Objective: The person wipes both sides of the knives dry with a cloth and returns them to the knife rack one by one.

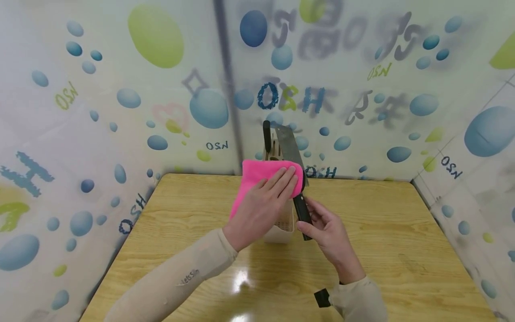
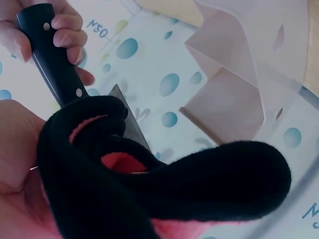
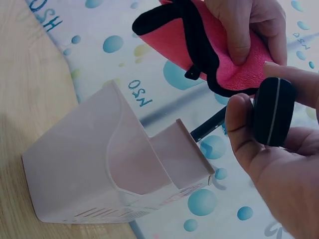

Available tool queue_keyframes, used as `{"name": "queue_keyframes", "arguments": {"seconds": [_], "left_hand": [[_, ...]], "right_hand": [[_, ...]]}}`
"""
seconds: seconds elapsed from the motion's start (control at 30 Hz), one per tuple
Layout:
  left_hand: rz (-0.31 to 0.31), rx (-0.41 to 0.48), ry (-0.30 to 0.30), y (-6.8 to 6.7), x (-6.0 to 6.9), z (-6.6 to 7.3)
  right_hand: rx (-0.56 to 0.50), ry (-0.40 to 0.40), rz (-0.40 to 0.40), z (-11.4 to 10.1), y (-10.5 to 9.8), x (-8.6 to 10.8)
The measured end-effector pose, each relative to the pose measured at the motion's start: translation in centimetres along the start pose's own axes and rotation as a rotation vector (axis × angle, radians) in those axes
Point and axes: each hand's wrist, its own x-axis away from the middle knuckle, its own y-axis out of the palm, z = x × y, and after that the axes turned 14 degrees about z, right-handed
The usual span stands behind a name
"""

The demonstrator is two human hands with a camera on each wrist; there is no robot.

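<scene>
A pink cloth (image 1: 253, 172) with black edging is folded over the lower blade of a cleaver (image 1: 290, 145). My left hand (image 1: 263, 208) holds it there, its fingers laid along the cloth; the right wrist view shows the thumb pressing the cloth (image 3: 244, 77) too. My right hand (image 1: 331, 237) grips the cleaver's black handle (image 1: 302, 210), blade pointing up and away. Part of the blade (image 2: 132, 124) shows beyond the cloth in the left wrist view. Behind the hands stands a pale knife holder (image 1: 277, 235), partly hidden, with a black-handled knife (image 1: 267, 136) in it.
The holder (image 3: 75, 164) stands on a wooden table (image 1: 181, 210), below and beyond the hands. Patterned sheets (image 1: 342, 80) enclose the back and sides. A small black object (image 1: 322, 298) is beside the right sleeve.
</scene>
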Motion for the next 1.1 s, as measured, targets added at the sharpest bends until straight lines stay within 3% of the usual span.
{"name": "queue_keyframes", "arguments": {"seconds": [0.17,0.33,0.43,0.7,1.1], "left_hand": [[0.016,0.004,-0.009,-0.1,-0.1,-0.3],[0.023,-0.01,-0.01,0.0,-0.2,-0.5],[0.027,-0.023,-0.009,0.0,-0.3,-0.7],[0.035,-0.044,0.0,-0.1,-0.4,-1.1],[-0.015,-0.049,-0.044,-0.2,-0.5,-1.9]], "right_hand": [[0.002,0.016,0.027,0.0,-0.1,0.1],[0.058,0.047,0.13,-0.3,-0.1,0.2],[0.059,0.027,0.164,-0.1,-0.2,0.1],[-0.076,-0.013,0.114,0.5,-0.4,0.0],[0.115,-0.101,0.098,0.7,-0.2,0.3]]}}
